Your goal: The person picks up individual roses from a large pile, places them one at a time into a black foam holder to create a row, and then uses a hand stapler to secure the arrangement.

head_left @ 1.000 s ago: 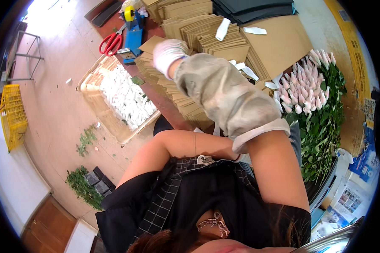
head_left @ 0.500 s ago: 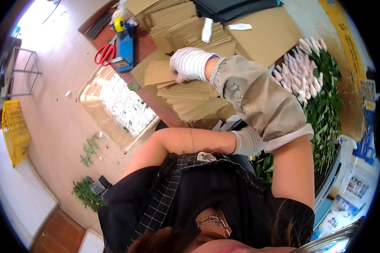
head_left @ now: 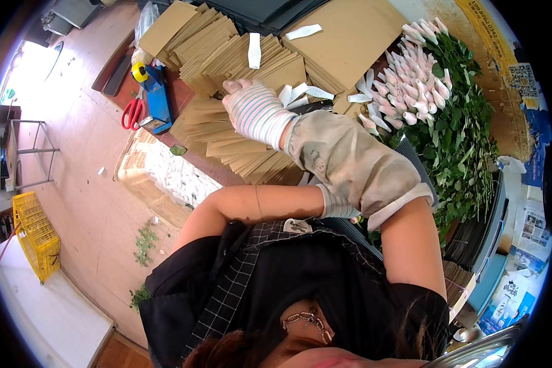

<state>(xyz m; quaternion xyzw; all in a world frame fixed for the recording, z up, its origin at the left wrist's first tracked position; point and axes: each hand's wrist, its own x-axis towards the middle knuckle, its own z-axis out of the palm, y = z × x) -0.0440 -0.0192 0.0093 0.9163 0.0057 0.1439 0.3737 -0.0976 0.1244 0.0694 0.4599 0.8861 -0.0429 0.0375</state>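
My right hand point(head_left: 256, 111), in a striped fingerless glove, reaches across to the left over a fanned stack of brown cardboard sheets point(head_left: 239, 150). Its fingers are bent together at the edges of the sheets, next to a dark gap in the stack. A stained beige oversleeve point(head_left: 362, 162) covers that forearm. My left hand point(head_left: 339, 202), also gloved, is tucked beneath the right arm near my body; its fingers are hidden. White mesh sleeves point(head_left: 300, 93) lie just right of my right hand. Farther right is a bunch of pale pink flower buds point(head_left: 411, 86) in white mesh, with green leafy stems point(head_left: 454, 141).
Red-handled scissors point(head_left: 132, 113) lie beside a blue tape dispenser point(head_left: 158, 98) on the table's left. Below that edge stands a plastic basket point(head_left: 132, 168) with many white mesh sleeves. A large cardboard sheet point(head_left: 365, 37) lies at the back. A yellow crate point(head_left: 37, 236) is at far left.
The view has shifted. My right hand has moved up the cardboard stack toward its far half, uncovering the mesh sleeves beside it. My left hand stays under the right arm.
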